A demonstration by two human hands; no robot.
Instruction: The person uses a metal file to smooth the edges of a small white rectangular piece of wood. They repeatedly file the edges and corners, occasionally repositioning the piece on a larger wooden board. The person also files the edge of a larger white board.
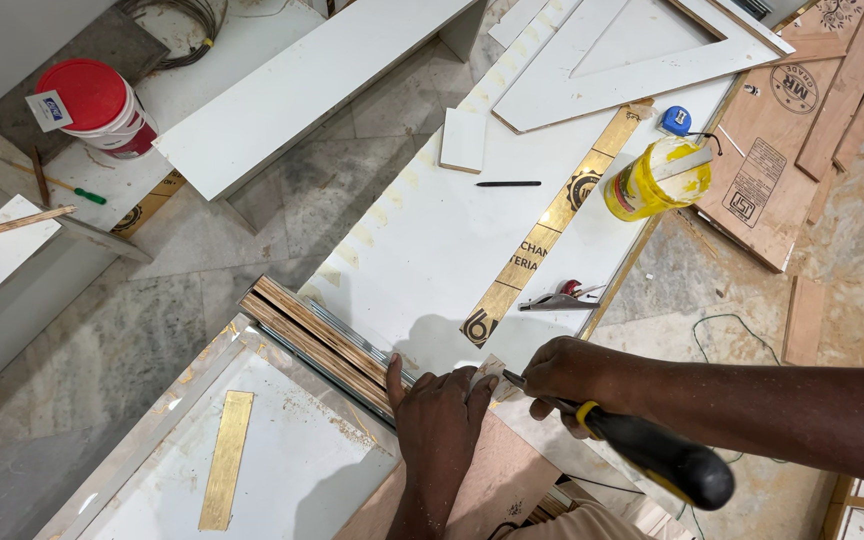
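My left hand (440,412) lies flat, fingers together, pressing a small pale wood piece (490,372) against the end of a stack of plywood strips (317,340) on a white laminate board (422,235). My right hand (564,378) grips a tool with a black and yellow handle (657,455); its metal tip (514,381) touches the small piece next to my left fingers. A brown board (497,480) lies under my left wrist.
On the white board lie a black pencil (508,184), pliers (560,298) and a yellow glue tub (655,178) beside a blue tape measure (674,120). A red-lidded bucket (97,105) and green-handled screwdriver (62,185) sit at left. Plywood offcuts (812,120) lie at right.
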